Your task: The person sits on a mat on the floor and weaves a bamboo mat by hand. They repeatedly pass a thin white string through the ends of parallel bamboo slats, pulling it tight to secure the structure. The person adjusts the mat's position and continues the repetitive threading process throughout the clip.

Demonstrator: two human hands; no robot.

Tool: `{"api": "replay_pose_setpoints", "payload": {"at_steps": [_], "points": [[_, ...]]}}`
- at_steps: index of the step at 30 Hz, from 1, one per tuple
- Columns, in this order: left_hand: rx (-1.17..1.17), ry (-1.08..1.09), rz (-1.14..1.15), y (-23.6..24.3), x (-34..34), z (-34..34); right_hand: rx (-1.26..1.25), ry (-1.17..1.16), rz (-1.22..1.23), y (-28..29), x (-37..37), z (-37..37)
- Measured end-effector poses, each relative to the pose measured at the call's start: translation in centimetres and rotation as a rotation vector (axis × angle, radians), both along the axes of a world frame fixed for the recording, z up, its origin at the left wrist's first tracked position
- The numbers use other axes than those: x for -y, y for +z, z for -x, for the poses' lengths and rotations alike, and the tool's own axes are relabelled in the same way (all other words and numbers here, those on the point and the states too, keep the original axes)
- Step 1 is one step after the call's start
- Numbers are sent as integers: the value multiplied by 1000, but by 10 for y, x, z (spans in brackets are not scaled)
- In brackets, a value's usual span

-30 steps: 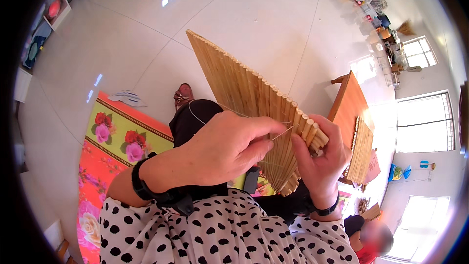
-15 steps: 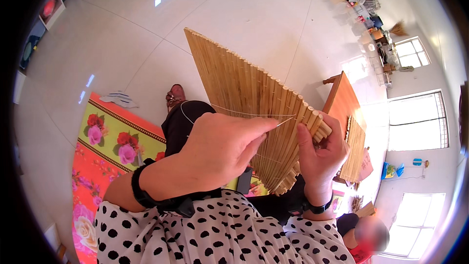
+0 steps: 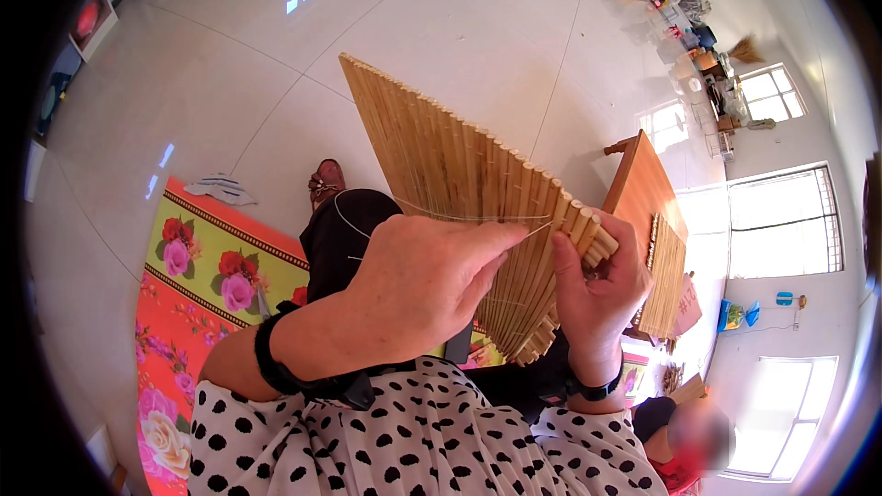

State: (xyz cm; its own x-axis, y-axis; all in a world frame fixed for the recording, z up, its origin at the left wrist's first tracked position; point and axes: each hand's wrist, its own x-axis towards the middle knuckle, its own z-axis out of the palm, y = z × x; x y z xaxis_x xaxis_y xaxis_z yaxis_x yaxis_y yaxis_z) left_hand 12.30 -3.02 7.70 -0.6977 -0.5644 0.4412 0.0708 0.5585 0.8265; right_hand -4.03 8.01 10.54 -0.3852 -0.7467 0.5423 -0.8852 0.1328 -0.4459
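Two hands (image 3: 413, 271) (image 3: 602, 289) at mat (image 3: 450, 161) edge; floor (image 3: 441, 23) (broad) beyond

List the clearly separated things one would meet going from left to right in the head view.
Red rounded object, grey-striped white cloth, dark reddish-brown shoe, bare left hand, bare right hand gripping the mat of pale round sticks, large barred window.

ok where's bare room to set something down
Bare: the pale tiled floor between the crumpled striped white cloth and the far tip of the tan stick panel. Crowded: thin pale strands between left hand and right hand.
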Motion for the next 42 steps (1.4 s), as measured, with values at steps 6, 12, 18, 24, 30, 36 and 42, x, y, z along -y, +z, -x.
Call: {"api": "replay_pose_setpoints", "payload": {"at_steps": [6, 12, 18, 24, 30, 36, 42], "points": [[-24, -2, -7, 0, -1, 1, -31, -7, -7, 1, -1, 0], [10, 2, -17, 0, -3, -3, -70, 3, -12, 1, -1, -3], [3, 36, -76, -2, -10, -10, -127, 11, -41, 5, 1, -16], [46, 24, -155, -7, -13, -18, -142, 81, -20, 7, 2, -28], [77, 45, -190, -4, -15, -31, -70, 182, -15, 0, 1, -37], [176, -20, -434, -3, -21, -60, 73, 357, -46, 5, -8, -44], [246, -28, -577, 0, -25, -81, -104, 497, 24, -10, -15, -40]]}}
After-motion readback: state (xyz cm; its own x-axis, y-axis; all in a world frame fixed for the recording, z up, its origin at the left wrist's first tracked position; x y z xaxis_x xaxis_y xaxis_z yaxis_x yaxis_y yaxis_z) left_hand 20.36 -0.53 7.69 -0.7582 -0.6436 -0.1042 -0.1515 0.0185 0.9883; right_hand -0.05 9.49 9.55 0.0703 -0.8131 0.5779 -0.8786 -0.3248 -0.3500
